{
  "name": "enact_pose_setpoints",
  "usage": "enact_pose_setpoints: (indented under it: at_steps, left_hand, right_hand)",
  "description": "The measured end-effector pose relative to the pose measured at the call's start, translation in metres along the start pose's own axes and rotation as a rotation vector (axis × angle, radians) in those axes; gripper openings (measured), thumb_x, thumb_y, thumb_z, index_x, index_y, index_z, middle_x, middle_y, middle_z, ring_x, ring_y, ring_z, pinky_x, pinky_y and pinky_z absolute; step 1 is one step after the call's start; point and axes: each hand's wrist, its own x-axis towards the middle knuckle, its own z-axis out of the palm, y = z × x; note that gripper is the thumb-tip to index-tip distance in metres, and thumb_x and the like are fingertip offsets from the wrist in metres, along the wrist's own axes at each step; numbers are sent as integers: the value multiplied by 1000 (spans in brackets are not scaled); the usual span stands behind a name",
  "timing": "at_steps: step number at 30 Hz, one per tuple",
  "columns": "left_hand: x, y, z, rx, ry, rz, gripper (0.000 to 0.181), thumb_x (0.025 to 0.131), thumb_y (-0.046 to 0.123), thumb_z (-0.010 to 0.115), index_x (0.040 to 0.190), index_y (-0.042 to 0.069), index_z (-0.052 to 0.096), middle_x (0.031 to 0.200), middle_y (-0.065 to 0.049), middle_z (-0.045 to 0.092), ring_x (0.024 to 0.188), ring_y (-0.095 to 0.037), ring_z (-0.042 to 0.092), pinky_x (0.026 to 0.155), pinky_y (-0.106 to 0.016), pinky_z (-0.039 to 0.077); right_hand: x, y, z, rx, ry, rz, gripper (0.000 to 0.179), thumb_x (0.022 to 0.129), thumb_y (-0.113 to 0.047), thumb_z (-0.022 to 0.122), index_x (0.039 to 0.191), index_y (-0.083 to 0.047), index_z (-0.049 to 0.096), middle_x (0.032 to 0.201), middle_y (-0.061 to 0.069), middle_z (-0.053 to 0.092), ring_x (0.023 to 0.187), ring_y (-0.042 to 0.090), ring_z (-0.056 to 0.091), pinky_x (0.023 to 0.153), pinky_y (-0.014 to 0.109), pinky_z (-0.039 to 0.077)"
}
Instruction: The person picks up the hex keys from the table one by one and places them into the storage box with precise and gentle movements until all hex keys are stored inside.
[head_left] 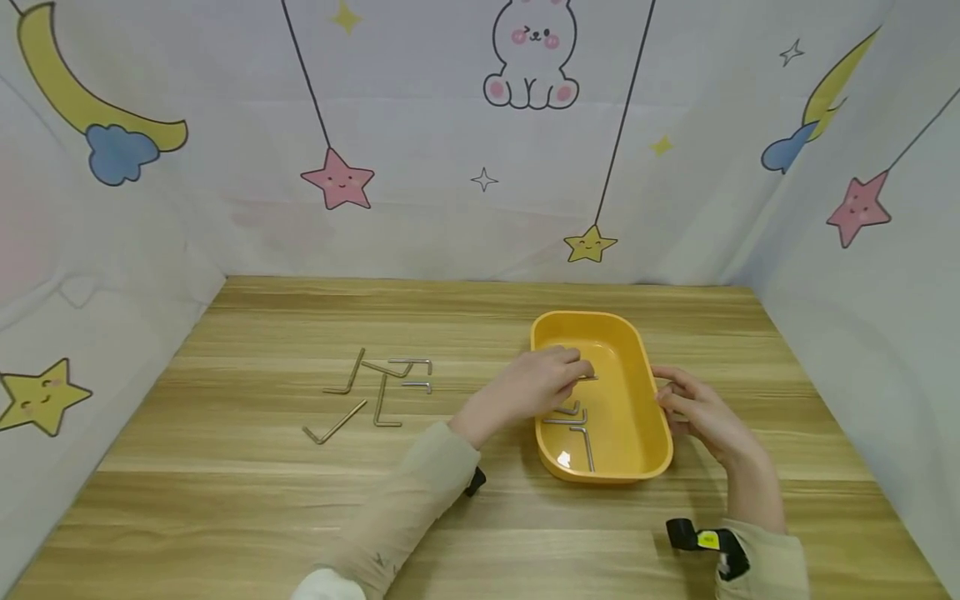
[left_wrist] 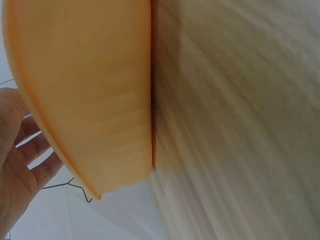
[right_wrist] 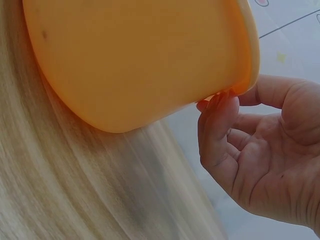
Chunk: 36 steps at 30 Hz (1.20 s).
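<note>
My left hand (head_left: 542,382) reaches over the near-left rim into a yellow plastic tray (head_left: 626,417). Its fingers curl downward, and a silver hex key (head_left: 589,378) sticks out at the fingertips. In the left wrist view, the tray wall (left_wrist: 85,90) hides the fingertips. My right hand (head_left: 697,412) grips the tray's right rim, thumb and fingers pinching it, as the right wrist view also shows. Several silver L-shaped hex keys lie in the tray's left part, among them one pointing toward the near end (head_left: 587,450).
Left of the tray, several brass-coloured hex keys (head_left: 381,402) lie scattered on the wooden table (head_left: 247,500). Two silver hex keys, a longer one (head_left: 411,361) and a shorter one (head_left: 417,384), lie beside them. A printed cloth (head_left: 450,233) hangs behind the table and along both sides.
</note>
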Motion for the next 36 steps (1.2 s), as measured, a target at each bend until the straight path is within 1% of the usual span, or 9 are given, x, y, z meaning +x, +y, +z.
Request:
enact_pose_setpoints:
  at_steps: [4, 10, 13, 17, 26, 32, 36]
  left_hand:
    - [3, -1, 4, 20, -33, 5, 22, 95, 13, 54, 112, 22, 65, 98, 7, 64, 86, -7, 61, 66, -18, 48]
    - [9, -3, 8, 57, -103, 7, 21, 92, 11, 55, 108, 21, 66, 95, 5, 63, 82, -8, 60, 63, -20, 47]
    - [12, -5, 10, 58, -148, -8, 22, 92, 10, 55, 107, 20, 66, 95, 5, 64, 82, -8, 61, 63, -21, 47]
    - [16, -7, 14, 29, -196, -38, 22, 93, 11, 55, 109, 21, 66, 99, 5, 64, 86, -8, 62, 65, -21, 49]
    - [19, -9, 20, -12, -226, -79, 19, 93, 16, 57, 110, 20, 65, 102, 5, 65, 86, -8, 62, 70, -23, 50]
    - [19, -10, 21, -31, -230, -90, 18, 94, 18, 57, 110, 20, 66, 101, 5, 65, 82, -8, 59, 67, -23, 48]
    - [19, -9, 21, -41, -233, -102, 19, 94, 16, 57, 109, 20, 66, 100, 4, 64, 79, -8, 57, 66, -22, 46]
  right_hand:
    - [0, 0, 0, -1, 1, 4, 59, 100, -17, 47, 149, 1, 21, 88, -6, 53, 70, 7, 48, 64, 28, 51]
    - [-1, -1, 0, -10, 3, 3, 59, 100, -17, 47, 149, 1, 21, 88, -6, 53, 70, 7, 48, 65, 28, 51]
    - [-1, -2, 1, -11, 1, 0, 59, 100, -17, 47, 149, 1, 21, 88, -5, 52, 69, 8, 47, 64, 29, 51]
    - [-2, -2, 2, -11, 1, 0, 59, 99, -17, 47, 149, 1, 21, 88, -5, 53, 70, 8, 47, 64, 29, 51]
    - [-1, -1, 1, -16, 3, -6, 58, 100, -17, 46, 149, 2, 22, 88, -6, 53, 69, 7, 47, 63, 28, 50]
    - [-1, 0, 1, -19, 0, -5, 58, 100, -17, 47, 149, 1, 22, 88, -5, 52, 69, 7, 48, 63, 27, 50]
    - [0, 1, 1, -21, -1, -6, 57, 100, -17, 46, 149, 1, 22, 88, -5, 52, 70, 7, 48, 64, 28, 50]
